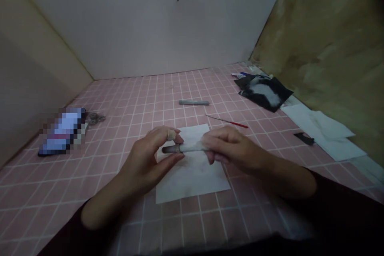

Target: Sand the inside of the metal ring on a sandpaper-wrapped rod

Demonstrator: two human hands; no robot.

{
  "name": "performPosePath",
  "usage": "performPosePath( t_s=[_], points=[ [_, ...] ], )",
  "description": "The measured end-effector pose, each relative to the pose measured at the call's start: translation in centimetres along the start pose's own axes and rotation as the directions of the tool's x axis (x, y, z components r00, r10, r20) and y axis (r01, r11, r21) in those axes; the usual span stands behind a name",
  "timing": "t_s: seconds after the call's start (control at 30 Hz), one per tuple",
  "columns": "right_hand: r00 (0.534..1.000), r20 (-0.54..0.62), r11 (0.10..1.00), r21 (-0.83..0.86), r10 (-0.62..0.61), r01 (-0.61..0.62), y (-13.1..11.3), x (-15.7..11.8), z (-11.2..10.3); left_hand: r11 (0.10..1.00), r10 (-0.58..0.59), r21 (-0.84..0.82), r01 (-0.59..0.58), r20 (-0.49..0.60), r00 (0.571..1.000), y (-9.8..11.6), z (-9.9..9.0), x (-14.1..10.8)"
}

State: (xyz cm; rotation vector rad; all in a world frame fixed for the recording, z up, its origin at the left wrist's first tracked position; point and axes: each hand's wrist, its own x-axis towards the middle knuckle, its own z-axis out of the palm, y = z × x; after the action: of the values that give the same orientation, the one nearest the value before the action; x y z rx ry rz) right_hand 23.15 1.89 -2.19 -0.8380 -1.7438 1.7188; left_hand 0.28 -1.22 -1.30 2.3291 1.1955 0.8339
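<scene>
Both hands hold a slim tube [191, 147], pale along its length with a dark rounded left end, level above a white paper sheet [192, 184]. My left hand [156, 148] pinches it near the dark end between thumb and fingers; a beige band wraps one finger. My right hand [225, 144] is closed around the pale right end, hiding that end. Just beyond the right hand lies a thin tool [237, 124] with a red handle. Farther back, a grey-green rod [193, 103] rests crosswise on the pink checked cloth [135, 100].
At the left lies a phone [63, 132], its screen blurred, beside a small dark tangled object [95, 118]. A black sheet with white powder [267, 92], white papers [324, 132] and a small black scrap [304, 139] lie at the right. Walls border the table.
</scene>
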Motion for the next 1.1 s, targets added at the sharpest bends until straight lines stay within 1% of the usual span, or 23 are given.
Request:
performPosePath(
  t_s=[0.07, 0.1, 0.17, 0.23, 0.3, 0.37, 0.4, 0.43, 0.5, 0.57, 0.67, 0.7, 0.73, 0.8, 0.87, 0.9, 0.93, 0.97, 1.0, 1.03, 1.1],
  points=[
    [0.997, 0.065, 0.998, 0.021, 0.05, -0.051, 0.2, 0.1, 0.1, 1.0, 0.009, 0.027, -0.01, 0.015, 1.0, 0.2, 0.2, 0.0],
    [0.996, 0.067, 0.998, 0.03, 0.06, -0.062, 0.3, 0.2, 0.1, 0.999, 0.014, 0.039, -0.014, 0.013, 1.0, 0.2, 0.2, -0.1],
    [0.998, 0.005, 0.998, 0.025, 0.055, -0.055, 0.1, 0.1, -0.1, 0.999, 0.005, 0.037, -0.004, -0.018, 1.0, 0.0, 0.3, -0.1],
    [0.999, -0.035, 0.999, -0.048, 0.02, -0.022, -0.2, -0.1, -0.3, 0.999, -0.028, -0.047, 0.027, -0.038, 0.999, -0.3, 0.3, -0.3],
    [0.999, -0.006, 0.975, -0.218, -0.053, 0.05, -0.5, -0.4, -0.1, 0.983, -0.081, -0.163, 0.084, 0.025, 0.996, -0.5, 0.3, -0.3],
    [0.987, 0.055, 0.896, -0.414, -0.15, 0.159, -0.6, -0.6, 0.2, 0.969, -0.108, -0.207, 0.131, 0.117, 0.987, -0.5, 0.4, -0.4],
    [0.978, 0.077, 0.847, -0.489, -0.195, 0.208, -0.6, -0.8, 0.3, 0.97, -0.113, -0.198, 0.141, 0.148, 0.983, -0.4, 0.4, -0.3],
    [0.968, 0.093, 0.805, -0.54, -0.232, 0.245, -0.6, -0.8, 0.4, 0.974, -0.11, -0.182, 0.138, 0.153, 0.982, -0.3, 0.4, -0.3],
    [0.955, 0.114, 0.754, -0.591, -0.273, 0.286, -0.4, -0.9, 0.5, 0.976, -0.097, -0.185, 0.119, 0.124, 0.988, -0.1, 0.3, -0.2],
    [0.94, 0.127, 0.708, -0.628, -0.316, 0.323, -0.1, -0.8, 0.6, 0.957, -0.106, -0.259, 0.134, 0.118, 0.987, 0.0, 0.2, -0.1],
    [0.906, 0.166, 0.598, -0.703, -0.388, 0.385, 0.3, -0.7, 0.6, 0.907, -0.144, -0.364, 0.211, 0.202, 0.969, -0.2, 0.1, 0.0],
    [0.9, 0.175, 0.579, -0.713, -0.398, 0.395, 0.3, -0.7, 0.5, 0.903, -0.147, -0.366, 0.223, 0.225, 0.963, -0.3, 0.0, 0.1],
    [0.902, 0.172, 0.585, -0.71, -0.396, 0.392, 0.2, -0.7, 0.4, 0.909, -0.145, -0.353, 0.221, 0.229, 0.963, -0.4, 0.0, 0.1],
    [0.927, 0.117, 0.66, -0.67, -0.357, 0.339, -0.3, -0.7, 0.0, 0.933, -0.134, -0.309, 0.183, 0.174, 0.976, -0.6, -0.1, 0.1],
    [0.964, 0.027, 0.797, -0.557, -0.265, 0.234, -0.6, -0.7, -0.1, 0.962, -0.119, -0.233, 0.14, 0.101, 0.988, -0.6, -0.1, 0.0],
    [0.981, -0.004, 0.871, -0.462, -0.193, 0.169, -0.6, -0.6, 0.0, 0.975, -0.109, -0.188, 0.122, 0.079, 0.991, -0.5, 0.0, 0.0],
    [0.993, -0.011, 0.933, -0.346, -0.114, 0.103, -0.5, -0.5, 0.1, 0.983, -0.096, -0.147, 0.106, 0.073, 0.993, -0.3, 0.1, -0.1],
    [0.999, 0.002, 0.976, -0.213, -0.035, 0.035, -0.2, -0.3, 0.4, 0.99, -0.078, -0.112, 0.086, 0.073, 0.994, -0.1, 0.2, -0.1],
    [0.999, 0.029, 0.995, -0.091, 0.031, -0.028, 0.1, -0.1, 0.6, 0.995, -0.06, -0.079, 0.065, 0.076, 0.995, 0.1, 0.3, -0.1],
    [0.997, 0.039, 0.998, -0.002, 0.059, -0.059, 0.5, 0.1, 0.7, 0.998, -0.042, -0.048, 0.045, 0.07, 0.997, 0.2, 0.4, -0.1],
    [0.997, -0.01, 0.988, 0.128, 0.082, -0.08, 0.9, 0.4, 0.6, 0.999, -0.022, 0.023, 0.022, 0.024, 0.999, 0.3, 0.3, -0.1]
  ],
)
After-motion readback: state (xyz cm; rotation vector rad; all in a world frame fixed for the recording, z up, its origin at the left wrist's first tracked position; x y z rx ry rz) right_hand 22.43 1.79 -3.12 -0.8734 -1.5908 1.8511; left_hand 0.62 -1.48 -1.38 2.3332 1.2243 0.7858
